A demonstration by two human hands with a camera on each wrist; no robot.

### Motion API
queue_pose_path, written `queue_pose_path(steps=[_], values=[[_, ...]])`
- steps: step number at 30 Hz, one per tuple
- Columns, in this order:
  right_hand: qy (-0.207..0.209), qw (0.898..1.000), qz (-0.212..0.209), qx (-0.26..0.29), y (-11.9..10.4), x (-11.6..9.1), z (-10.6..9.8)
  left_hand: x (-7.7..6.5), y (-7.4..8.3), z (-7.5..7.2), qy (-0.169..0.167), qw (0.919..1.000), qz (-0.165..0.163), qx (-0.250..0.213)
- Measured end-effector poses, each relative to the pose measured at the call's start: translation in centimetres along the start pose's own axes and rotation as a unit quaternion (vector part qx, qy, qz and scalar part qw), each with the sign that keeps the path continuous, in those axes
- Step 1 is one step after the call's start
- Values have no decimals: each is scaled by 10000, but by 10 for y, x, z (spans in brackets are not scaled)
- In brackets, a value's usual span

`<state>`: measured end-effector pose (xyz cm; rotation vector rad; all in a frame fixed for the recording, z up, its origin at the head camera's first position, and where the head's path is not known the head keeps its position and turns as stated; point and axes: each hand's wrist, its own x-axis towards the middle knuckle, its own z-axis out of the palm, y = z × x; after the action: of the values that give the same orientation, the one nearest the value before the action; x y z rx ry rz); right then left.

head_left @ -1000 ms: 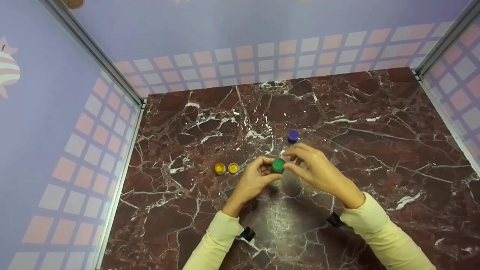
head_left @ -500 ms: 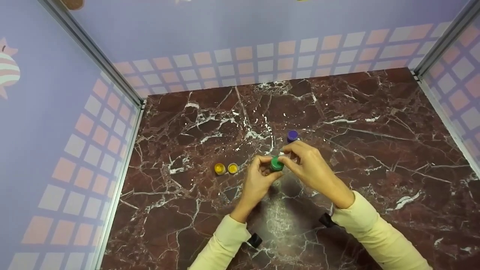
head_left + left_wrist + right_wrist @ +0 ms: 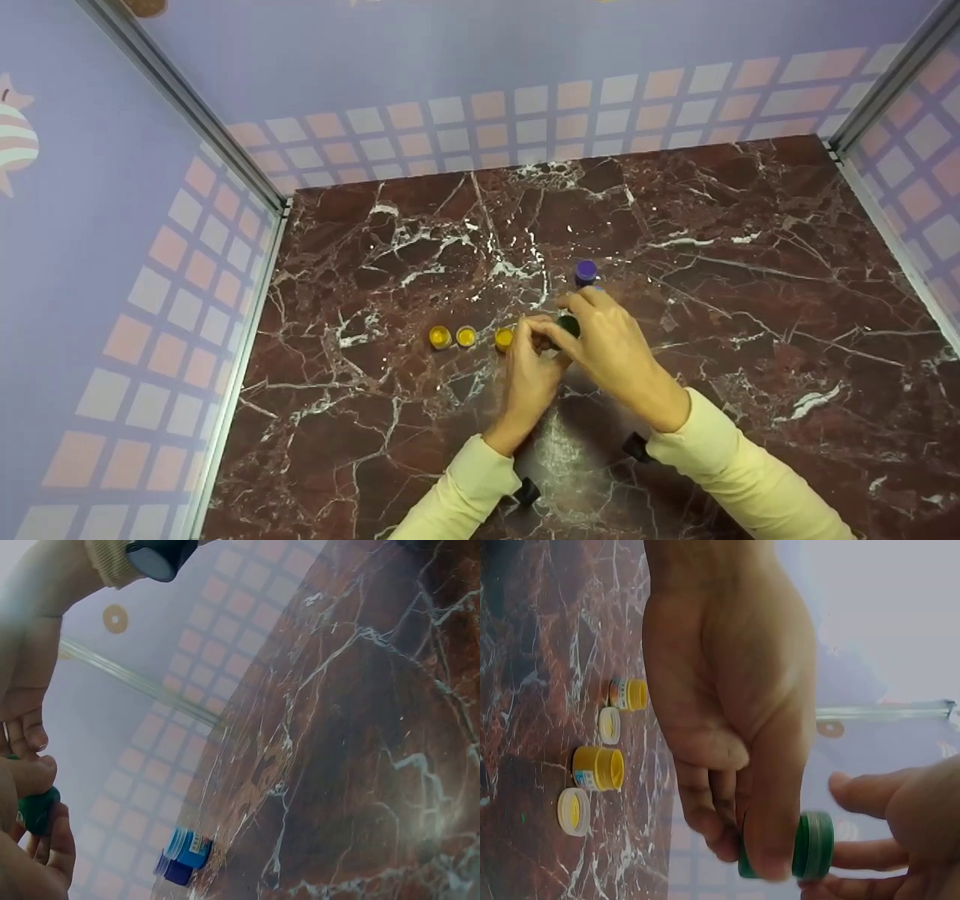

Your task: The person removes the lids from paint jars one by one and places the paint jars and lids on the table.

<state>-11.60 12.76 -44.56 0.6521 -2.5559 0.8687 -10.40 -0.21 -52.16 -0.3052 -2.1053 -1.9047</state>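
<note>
My left hand (image 3: 534, 375) grips a small green paint pot (image 3: 814, 844), thumb along its side, held above the table; in the head view the pot looks dark. At the pot's end, my right hand (image 3: 619, 352) has its fingertips by the lid. Its thumb stands apart from the lid in the right wrist view, with fairly straight fingers. Beside my left hand stand two uncapped yellow paint pots, one farther left (image 3: 440, 337) and one nearer (image 3: 505, 340). Pale, yellow-stained lids (image 3: 609, 726) lie by them; one is hidden by my left hand in the head view.
Behind my right hand stand a purple pot (image 3: 586, 271) and a blue pot (image 3: 193, 849), close together. The dark red marbled table (image 3: 360, 300) is bordered by lilac panels (image 3: 450, 67) at the back and both sides.
My left hand has shifted right and turned, uncovering the nearer yellow pot. The green lid no longer faces up to the head camera. My right hand has closed in over the pot.
</note>
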Motion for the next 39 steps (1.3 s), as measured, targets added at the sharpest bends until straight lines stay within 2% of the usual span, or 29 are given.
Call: queue_pose_path(steps=[4, 7, 13, 16, 21, 27, 31, 39], values=[[-100, 9999, 106, -89, -3, -3, 1, 0, 0, 3, 162, 9988, 242, 396], [-178, 9998, 97, -60, -4, -4, 1, -1, 0, 4, 206, 9982, 243, 512], [-264, 9995, -172, -31, -2, -4, -1, -1, 1, 2, 49, 9999, 36, 109], [-329, 9989, -329, -30, 0, -5, -2, -2, 1, 1, -109, 9997, -171, -165], [-544, 9962, -681, 4, 4, -6, -4, -1, 0, -4, -356, 9976, -479, -359], [-976, 9908, -918, 184, 9, -8, -11, 2, -2, -12, -716, 9941, -498, -645], [-1270, 9862, -1022, 282, 10, -7, -16, 4, -1, -17, -1027, 9913, -535, -623], [-1504, 9776, -1430, 344, 16, -8, -20, 11, 1, -30, -1669, 9810, -834, -534]])
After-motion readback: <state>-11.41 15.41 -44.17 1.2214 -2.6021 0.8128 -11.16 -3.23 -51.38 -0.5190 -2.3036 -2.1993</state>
